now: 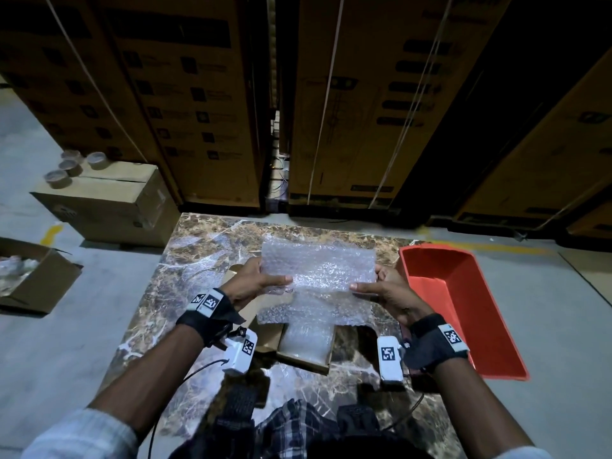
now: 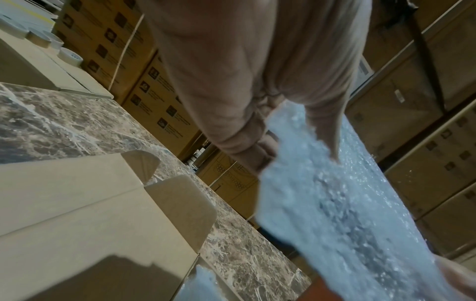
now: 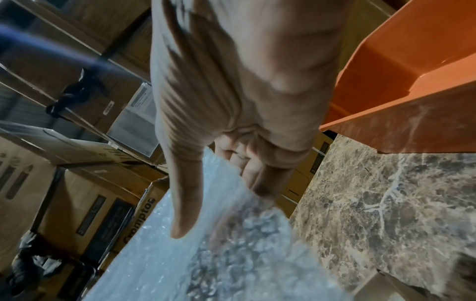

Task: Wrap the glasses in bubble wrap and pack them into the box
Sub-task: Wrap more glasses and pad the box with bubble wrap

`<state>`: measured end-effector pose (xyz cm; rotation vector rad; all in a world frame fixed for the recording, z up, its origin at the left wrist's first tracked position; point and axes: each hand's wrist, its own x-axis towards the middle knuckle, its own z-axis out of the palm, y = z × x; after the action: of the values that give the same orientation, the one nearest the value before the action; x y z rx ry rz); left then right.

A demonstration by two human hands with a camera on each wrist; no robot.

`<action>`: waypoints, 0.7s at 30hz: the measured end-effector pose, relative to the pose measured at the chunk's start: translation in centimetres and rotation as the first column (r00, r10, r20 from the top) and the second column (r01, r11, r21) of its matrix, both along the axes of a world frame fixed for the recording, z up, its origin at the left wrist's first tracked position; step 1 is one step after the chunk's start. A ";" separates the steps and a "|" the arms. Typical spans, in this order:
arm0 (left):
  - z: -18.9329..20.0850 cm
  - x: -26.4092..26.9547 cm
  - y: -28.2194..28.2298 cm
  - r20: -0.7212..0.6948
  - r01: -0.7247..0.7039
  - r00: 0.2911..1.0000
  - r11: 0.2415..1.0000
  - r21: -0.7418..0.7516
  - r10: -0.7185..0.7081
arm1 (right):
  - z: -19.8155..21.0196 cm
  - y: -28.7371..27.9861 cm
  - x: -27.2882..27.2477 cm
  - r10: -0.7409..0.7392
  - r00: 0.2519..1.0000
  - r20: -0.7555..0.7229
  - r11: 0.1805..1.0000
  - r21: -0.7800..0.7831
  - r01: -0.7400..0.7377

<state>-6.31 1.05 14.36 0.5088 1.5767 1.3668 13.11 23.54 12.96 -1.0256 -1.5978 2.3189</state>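
The head camera is looking steeply down from above onto the marble table point(image 1: 198, 246), facing the stacked cartons point(image 1: 205, 94) beyond its far edge. Each wrist camera is peering close along its palm toward the fingers, sharing the bubble wrap point(image 1: 318, 270) and the table's surface.

A marble-patterned table top point(image 1: 205, 260), brown veined with white, lies under and beyond the fingers. Past its far edge, ahead of the fingertips, tall stacks of strapped cardboard cartons point(image 1: 205, 94) form a wall, with a dark gap between two stacks. Off to the left lies a grey concrete floor point(image 1: 33, 359) with a closed carton point(image 1: 109, 207) carrying rolls of brown tape point(image 1: 71, 167). The light is dim.
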 end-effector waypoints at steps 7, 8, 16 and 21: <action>-2.0 -1.7 -0.5 0.022 -0.037 0.999 0.999 0.037 0.036 | -0.4 -0.3 0.7 0.058 0.998 0.038 0.982 0.178 -0.064; -2.2 -1.9 -0.6 0.043 -0.045 0.998 0.998 0.050 0.043 | -0.5 -0.2 0.7 0.041 0.999 0.025 0.980 0.196 -0.045; -2.8 -2.6 -0.5 0.117 -0.143 0.985 0.981 0.133 0.128 | -0.9 -0.3 0.5 0.034 0.988 -0.153 0.955 0.298 0.013; -3.4 -3.7 -0.6 0.306 -0.225 0.937 0.959 0.170 0.166 | -1.4 -0.2 0.8 0.095 0.975 -0.203 0.947 0.320 -0.025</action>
<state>-10.03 0.43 10.98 0.2582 1.2812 1.6834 13.90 23.31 11.59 -0.6382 -1.8504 2.0322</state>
